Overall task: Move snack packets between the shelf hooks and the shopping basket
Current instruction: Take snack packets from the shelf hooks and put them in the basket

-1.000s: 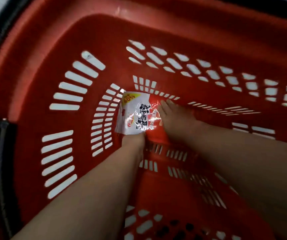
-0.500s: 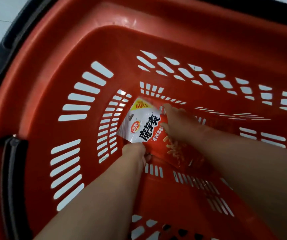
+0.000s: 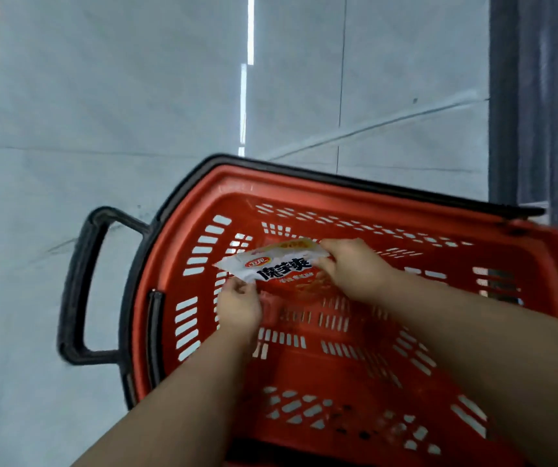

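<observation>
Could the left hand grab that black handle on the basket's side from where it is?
Probably yes, but not right away: the handle stands clear on that side, yet the left hand is pinching the packet inside the basket.

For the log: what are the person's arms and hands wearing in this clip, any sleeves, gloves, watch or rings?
Nothing is worn on what shows. Both forearms are bare from the bottom edge of the frame up to the wrists, with no sleeve or cuff in view. The left hand and right hand have no gloves, and no watch, bracelet or ring can be seen. The picture is slightly blurred, so a thin ring could go unnoticed.
</observation>
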A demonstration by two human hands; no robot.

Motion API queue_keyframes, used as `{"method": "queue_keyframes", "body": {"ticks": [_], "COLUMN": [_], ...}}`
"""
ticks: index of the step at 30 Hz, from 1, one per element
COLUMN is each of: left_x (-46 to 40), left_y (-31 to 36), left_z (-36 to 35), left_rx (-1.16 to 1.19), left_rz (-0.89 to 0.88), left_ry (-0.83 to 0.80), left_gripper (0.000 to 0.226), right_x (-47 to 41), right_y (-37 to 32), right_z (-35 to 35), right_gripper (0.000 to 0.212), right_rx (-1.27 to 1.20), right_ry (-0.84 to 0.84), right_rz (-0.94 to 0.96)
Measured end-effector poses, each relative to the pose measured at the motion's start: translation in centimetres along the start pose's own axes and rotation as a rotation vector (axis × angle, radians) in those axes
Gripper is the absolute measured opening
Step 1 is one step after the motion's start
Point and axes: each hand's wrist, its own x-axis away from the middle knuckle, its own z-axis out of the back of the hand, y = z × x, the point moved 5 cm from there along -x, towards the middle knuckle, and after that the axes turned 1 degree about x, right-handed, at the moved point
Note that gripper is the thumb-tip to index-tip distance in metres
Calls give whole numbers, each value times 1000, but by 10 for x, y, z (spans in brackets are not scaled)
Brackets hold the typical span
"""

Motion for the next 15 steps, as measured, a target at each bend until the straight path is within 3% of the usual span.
{"method": "queue_keyframes", "body": {"ticks": [2,4,9,15], "left_x": [21,45,131,247], "left_y": [36,73,174,316], "left_z": [21,42,95,155], "left_rx": [-122,-128,-61,-4], "left_rz": [-261,-412,-571,-853], "left_ry": [-24,-93,-297,-335], "left_gripper": [25,25,23,21], "right_x": [26,50,116,212], "right_y": [-15,-31,-67,-140], "right_z": [31,64,154,279], "right_gripper": [28,28,32,36], "right_rx": [-40,-70,-201,-461], "right_ry": [50,103,229,418], "right_rz": [8,19,30,43]}}
